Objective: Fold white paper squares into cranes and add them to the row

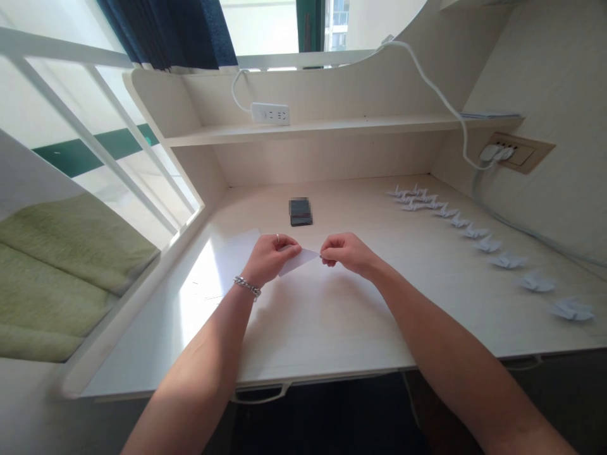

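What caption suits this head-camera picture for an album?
Left hand and right hand pinch a folded white paper at a pale desk; paper cranes line its right side.

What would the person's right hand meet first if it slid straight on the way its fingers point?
The right hand points left, its fingers pinching the tip of the folded white paper. Pushing on, it would likely meet the left hand holding the other end.
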Tool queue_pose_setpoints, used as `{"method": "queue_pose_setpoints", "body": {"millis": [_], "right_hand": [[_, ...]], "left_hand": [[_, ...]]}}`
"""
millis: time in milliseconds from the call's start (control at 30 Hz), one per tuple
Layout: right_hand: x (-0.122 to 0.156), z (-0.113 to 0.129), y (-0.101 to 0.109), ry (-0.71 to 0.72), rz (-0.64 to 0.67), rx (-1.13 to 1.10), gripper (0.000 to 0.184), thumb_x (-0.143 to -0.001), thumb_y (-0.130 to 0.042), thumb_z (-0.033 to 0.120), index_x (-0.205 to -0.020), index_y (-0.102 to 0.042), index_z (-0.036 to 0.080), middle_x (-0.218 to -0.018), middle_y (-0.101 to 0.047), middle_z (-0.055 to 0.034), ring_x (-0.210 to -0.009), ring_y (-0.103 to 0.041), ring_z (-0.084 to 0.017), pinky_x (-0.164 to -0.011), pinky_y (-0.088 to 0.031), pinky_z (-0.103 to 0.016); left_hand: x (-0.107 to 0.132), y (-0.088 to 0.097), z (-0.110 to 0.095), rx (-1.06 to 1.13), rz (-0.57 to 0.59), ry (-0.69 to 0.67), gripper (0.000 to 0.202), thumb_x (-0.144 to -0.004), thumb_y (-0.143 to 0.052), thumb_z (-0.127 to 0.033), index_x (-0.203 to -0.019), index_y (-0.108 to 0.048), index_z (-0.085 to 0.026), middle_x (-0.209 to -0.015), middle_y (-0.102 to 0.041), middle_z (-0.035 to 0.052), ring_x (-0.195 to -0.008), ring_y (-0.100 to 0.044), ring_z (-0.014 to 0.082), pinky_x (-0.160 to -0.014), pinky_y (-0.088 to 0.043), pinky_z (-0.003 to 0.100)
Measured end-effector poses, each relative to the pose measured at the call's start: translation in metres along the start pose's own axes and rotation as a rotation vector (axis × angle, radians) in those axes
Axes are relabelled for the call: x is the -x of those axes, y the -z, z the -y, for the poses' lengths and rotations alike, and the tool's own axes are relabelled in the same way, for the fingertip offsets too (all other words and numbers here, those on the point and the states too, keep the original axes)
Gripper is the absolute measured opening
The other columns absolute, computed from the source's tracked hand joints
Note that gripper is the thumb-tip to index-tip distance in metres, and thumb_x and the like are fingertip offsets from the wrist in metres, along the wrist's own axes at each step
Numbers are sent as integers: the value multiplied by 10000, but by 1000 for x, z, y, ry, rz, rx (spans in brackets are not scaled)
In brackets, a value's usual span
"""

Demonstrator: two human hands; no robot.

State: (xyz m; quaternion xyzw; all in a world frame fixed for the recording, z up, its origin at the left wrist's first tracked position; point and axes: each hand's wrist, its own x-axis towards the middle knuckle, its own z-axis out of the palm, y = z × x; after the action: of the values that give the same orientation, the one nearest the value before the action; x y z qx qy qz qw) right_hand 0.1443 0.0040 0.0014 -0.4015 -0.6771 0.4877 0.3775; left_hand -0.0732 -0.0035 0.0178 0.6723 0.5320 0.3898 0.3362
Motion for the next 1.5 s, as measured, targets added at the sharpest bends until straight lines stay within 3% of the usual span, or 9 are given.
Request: {"method": "queue_pose_setpoints", "body": {"millis": [167, 300, 467, 800, 967, 1100, 1300, 1400, 1500], "right_hand": [[-1, -1, 7, -35, -106, -55, 87, -708, -609, 211, -665, -656, 152, -650, -661, -43, -581, -567, -131, -571, -459, -259], [-2, -3, -9, -17, -76, -81, 191, -769, -638, 343, -779, -666, 155, -754, -682, -49, -618, -591, -127, -585, -479, -259], [-4, -8, -21, 23, -89, -64, 175, -771, -627, 321, -721, -636, 153, -662, -644, -26, -580, -568, -120, -578, -470, -260], [-3, -2, -2, 1, -85, -86, 166, -706, -671, 302, -676, -652, 140, -601, -630, -21, -554, -542, -122, -562, -442, -268], [-4, -4, 11, -29, -181, -161, 164, -686, -697, 297, -662, -654, 140, -604, -627, -22, -540, -530, -113, -556, -433, -268], [-4, -1, 5, -44, -211, -166, 172, -689, -692, 300, -647, -651, 139, -596, -623, -26, -524, -525, -110, -540, -429, -265], [-2, -4, -5, -31, -92, -80, 186, -709, -699, 326, -713, -664, 144, -635, -645, -24, -568, -563, -119, -556, -446, -252], [-2, -7, -7, -73, 36, 32, 170, -702, -710, 310, -703, -672, 145, -607, -650, -26, -581, -578, -128, -548, -430, -241], [-1, -7, -10, -98, 38, 74, 161, -708, -703, 299, -671, -674, 144, -600, -661, -36, -581, -590, -135, -557, -434, -244]], "left_hand": [[-3, 7, 5, 118, -112, 13, 284, -651, -725, -403, -739, -705, -133, -633, -642, 23, -548, -522, 120, -490, -369, 240], [-1, 0, 2, 104, -44, -1, 269, -688, -706, -400, -745, -709, -137, -692, -684, 42, -599, -568, 137, -540, -414, 251], [3, -4, -2, -55, 89, -24, 259, -746, -649, -400, -760, -719, -151, -700, -706, 51, -636, -610, 165, -558, -431, 258], [1, 0, -1, -22, 220, -58, 170, -740, -619, -285, -720, -716, -146, -631, -656, 19, -601, -560, 130, -576, -423, 243], [-3, 13, 4, 120, 108, -13, 126, -717, -634, -249, -713, -688, -136, -627, -663, 39, -592, -565, 134, -596, -445, 259], [-4, 0, 5, 169, 27, -13, 210, -715, -685, -292, -862, -689, -143, -787, -705, 54, -674, -602, 142, -625, -454, 258], [-1, -17, 7, 60, 107, 24, 316, -733, -688, -439, -799, -698, -130, -699, -683, 53, -634, -591, 158, -566, -423, 262], [0, -16, 7, 74, 128, 26, 301, -713, -713, -422, -797, -714, -133, -693, -682, 45, -623, -584, 149, -556, -420, 257], [1, -14, 4, 154, 87, 41, 270, -632, -784, -339, -787, -704, -133, -699, -678, 37, -618, -586, 141, -547, -422, 250]]}}
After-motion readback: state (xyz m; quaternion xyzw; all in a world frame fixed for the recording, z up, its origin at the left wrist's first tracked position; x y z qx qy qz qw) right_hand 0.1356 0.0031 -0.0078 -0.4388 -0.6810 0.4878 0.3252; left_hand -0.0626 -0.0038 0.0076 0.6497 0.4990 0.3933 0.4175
